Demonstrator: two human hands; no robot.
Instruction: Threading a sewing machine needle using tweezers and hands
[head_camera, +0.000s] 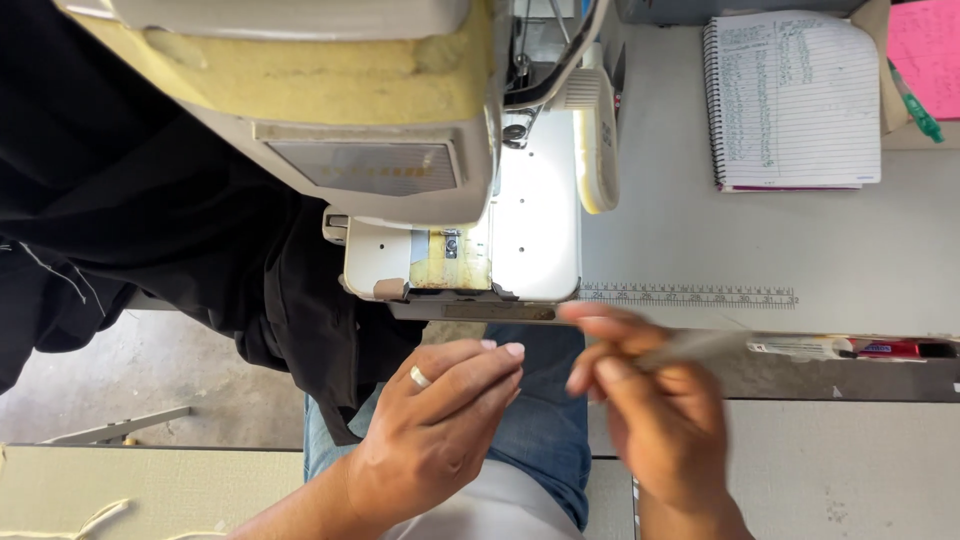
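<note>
Sewing table (860, 250); blurred right hand (660, 420)

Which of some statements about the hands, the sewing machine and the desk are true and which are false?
1. The left hand wears a ring. True.
2. The right hand is sharp and still. False: it is blurred, and a thin pale thing shows at its fingers; what it is cannot be told.
3. A spiral notebook lies on the table. True.
4. Red cloth hangs left of the sewing machine. False: the cloth is black.
5. A ruler runs along the table edge. True.
</note>
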